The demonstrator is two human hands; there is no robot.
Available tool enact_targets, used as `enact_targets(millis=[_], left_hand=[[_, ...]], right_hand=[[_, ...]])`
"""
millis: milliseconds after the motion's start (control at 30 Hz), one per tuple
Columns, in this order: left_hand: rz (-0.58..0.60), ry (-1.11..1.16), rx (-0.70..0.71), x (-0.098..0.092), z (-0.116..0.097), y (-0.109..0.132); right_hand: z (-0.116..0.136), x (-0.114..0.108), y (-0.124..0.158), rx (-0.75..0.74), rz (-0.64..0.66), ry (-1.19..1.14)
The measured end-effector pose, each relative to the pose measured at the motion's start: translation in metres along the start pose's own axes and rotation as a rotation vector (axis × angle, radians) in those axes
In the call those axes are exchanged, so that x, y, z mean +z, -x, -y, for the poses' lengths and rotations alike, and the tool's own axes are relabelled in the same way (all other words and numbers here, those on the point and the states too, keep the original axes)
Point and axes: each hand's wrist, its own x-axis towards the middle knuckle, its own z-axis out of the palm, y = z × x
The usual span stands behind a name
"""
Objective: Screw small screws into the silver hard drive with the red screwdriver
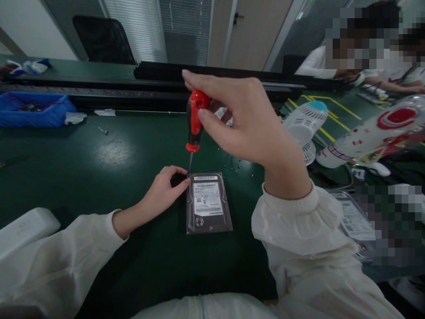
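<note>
A silver hard drive (pixel 208 223) with a white label lies flat on the green table, label side up. My right hand (pixel 244 117) is closed round the red and black handle of a screwdriver (pixel 194 117), held nearly upright. The screwdriver's tip meets the drive's far left corner; the screw head there is too small to make out. With thumb and forefinger, my left hand (pixel 166 190) grips that same corner, close beside the tip. Several tiny loose screws (pixel 238 167) are scattered on the table beyond the drive's right side.
A blue bin (pixel 36 110) stands at the far left, before long black rails (pixel 126 95). To the right are a white fan (pixel 303 124), a white and red bottle (pixel 368 133) and another hard drive (pixel 353 217). A white box (pixel 29 226) lies left. People sit far right.
</note>
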Motion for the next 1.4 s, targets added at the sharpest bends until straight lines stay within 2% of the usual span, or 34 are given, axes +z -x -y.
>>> enact_targets(millis=[500,800,933,1267,1400], left_hand=[[-0.004,0.005,0.019,0.001,0.003,0.0],[-0.002,-0.005,0.003,-0.001,-0.001,0.0],[0.001,-0.004,0.011,-0.001,-0.001,0.001],[-0.012,-0.004,0.011,0.0,-0.003,0.0],[-0.008,-0.003,0.004,0.001,0.0,0.0]], right_hand=[[-0.001,-0.001,-0.002,-0.055,-0.004,-0.014],[0.004,-0.005,0.0,0.022,0.089,0.007],[0.007,-0.007,0.0,0.011,0.067,-0.03],[0.007,-0.007,-0.001,0.015,0.074,0.07],[0.006,-0.005,-0.001,0.08,0.064,0.095]])
